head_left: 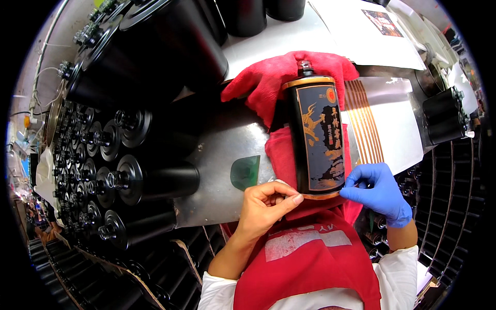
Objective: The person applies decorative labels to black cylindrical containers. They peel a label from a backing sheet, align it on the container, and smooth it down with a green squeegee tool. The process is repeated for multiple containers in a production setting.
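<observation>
A black bottle [297, 139] with a clear neck lies on a red cloth [279, 155], its neck pointing away from me. A dark label with gold figures [320, 139] covers its upper face, and a gold band [310, 81] crosses its shoulder. Along the base edge runs a thin gold strip [320, 196]. My bare left hand [263, 206] is closed, thumb and finger pinching at the strip's left end. At its right end my right hand [380, 192], in a blue glove, pinches too. Both hands touch or nearly touch the bottle's base.
Right of the bottle lies a white sheet with several gold strips [364, 121]. A green flat scraper [245, 172] rests on the metal table [217, 139]. Black bottles [155, 178] crowd the left side and the far edge. Two more [443, 116] lie at right; dark racks flank me.
</observation>
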The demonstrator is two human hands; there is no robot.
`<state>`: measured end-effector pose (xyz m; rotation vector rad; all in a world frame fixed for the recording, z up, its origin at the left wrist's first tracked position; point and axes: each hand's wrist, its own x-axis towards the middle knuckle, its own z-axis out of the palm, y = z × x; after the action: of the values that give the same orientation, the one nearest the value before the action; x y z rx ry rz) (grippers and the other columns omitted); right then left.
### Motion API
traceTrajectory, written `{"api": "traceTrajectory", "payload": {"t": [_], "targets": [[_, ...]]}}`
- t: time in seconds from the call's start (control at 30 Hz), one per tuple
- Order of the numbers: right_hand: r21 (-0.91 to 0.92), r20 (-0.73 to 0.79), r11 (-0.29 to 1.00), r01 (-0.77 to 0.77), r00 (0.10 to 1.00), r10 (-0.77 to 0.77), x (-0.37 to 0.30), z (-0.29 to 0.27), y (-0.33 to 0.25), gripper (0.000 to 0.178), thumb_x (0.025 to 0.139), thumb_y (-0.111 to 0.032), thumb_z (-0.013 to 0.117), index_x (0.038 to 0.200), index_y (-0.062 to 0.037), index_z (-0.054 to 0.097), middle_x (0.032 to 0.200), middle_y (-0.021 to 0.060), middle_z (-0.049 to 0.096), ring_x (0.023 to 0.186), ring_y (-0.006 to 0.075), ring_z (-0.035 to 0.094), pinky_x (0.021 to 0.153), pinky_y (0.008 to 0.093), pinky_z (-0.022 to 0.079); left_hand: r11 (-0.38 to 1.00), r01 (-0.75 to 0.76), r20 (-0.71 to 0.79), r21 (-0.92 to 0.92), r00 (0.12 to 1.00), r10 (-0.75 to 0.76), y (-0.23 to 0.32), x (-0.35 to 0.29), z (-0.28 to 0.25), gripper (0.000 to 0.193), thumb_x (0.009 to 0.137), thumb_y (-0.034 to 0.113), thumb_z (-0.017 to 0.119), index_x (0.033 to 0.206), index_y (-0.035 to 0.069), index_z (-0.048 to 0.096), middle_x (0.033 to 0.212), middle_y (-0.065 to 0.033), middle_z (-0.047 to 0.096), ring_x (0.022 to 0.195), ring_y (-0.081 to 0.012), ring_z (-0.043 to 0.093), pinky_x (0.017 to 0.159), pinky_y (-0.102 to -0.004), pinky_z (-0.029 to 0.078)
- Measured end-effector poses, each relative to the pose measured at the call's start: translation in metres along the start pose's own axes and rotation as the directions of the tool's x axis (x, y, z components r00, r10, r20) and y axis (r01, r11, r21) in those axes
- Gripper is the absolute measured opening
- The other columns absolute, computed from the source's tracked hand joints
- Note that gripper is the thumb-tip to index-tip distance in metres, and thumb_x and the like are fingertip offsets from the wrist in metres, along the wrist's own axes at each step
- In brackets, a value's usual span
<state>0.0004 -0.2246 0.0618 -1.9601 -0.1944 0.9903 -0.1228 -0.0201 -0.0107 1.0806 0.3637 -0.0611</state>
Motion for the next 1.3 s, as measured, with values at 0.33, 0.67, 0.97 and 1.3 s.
{"api": "traceTrajectory", "payload": {"t": [0.33, 0.67, 0.97, 1.3], "targets": [[0.019, -0.002, 1.0, 0.018, 1.0, -0.018, -0.001, 0.006, -0.002, 0.014, 0.075, -0.013, 0.076, 0.074, -0.0029, 0.066, 0.065, -0.0037, 0.06, 0.054, -0.0006, 0.046, 0.049, 0.0159, 0.035, 0.999, -0.031, 0.001, -0.042, 1.0, 0.032, -0.005, 0.001, -0.007, 0.007, 0.077, -0.002, 0.07, 0.084, -0.003, 0.066, 0.073, -0.0057, 0.062, 0.054, -0.0052, 0.05, 0.045, -0.0182, 0.034], [0.039, -0.009, 0.999, -0.027, 1.0, 0.027, -0.002, 0.005, -0.002, 0.013, 0.075, -0.011, 0.076, 0.074, -0.0029, 0.066, 0.065, -0.0045, 0.059, 0.054, -0.001, 0.045, 0.049, 0.0157, 0.034, 0.994, -0.035, 0.001, -0.106, 0.999, 0.035, -0.002, 0.002, -0.007, 0.007, 0.077, -0.003, 0.069, 0.084, -0.004, 0.067, 0.074, -0.0059, 0.063, 0.057, -0.0058, 0.051, 0.048, -0.0184, 0.035], [0.053, -0.046, 0.996, -0.069, 0.996, 0.072, -0.004, 0.003, -0.001, 0.013, 0.073, -0.01, 0.076, 0.075, -0.0031, 0.066, 0.066, -0.0045, 0.059, 0.055, -0.0006, 0.046, 0.049, 0.0157, 0.035, 0.999, -0.028, 0.023, 0.021, 0.999, 0.028, -0.004, 0.005, -0.007, 0.005, 0.079, -0.002, 0.069, 0.084, -0.003, 0.067, 0.075, -0.0034, 0.062, 0.06, -0.0039, 0.052, 0.051, -0.0172, 0.037], [0.007, -0.071, 0.997, -0.079, 0.994, 0.079, -0.002, 0.008, -0.005, 0.011, 0.073, -0.008, 0.075, 0.073, -0.0032, 0.065, 0.067, -0.0034, 0.061, 0.056, 0.0004, 0.048, 0.051, 0.0161, 0.037, 0.996, -0.012, 0.057, 0.089, 0.998, 0.007, -0.007, 0.007, -0.014, 0.006, 0.08, -0.002, 0.068, 0.086, -0.003, 0.066, 0.074, -0.0015, 0.061, 0.058, -0.0021, 0.05, 0.05, -0.0168, 0.036]]}}
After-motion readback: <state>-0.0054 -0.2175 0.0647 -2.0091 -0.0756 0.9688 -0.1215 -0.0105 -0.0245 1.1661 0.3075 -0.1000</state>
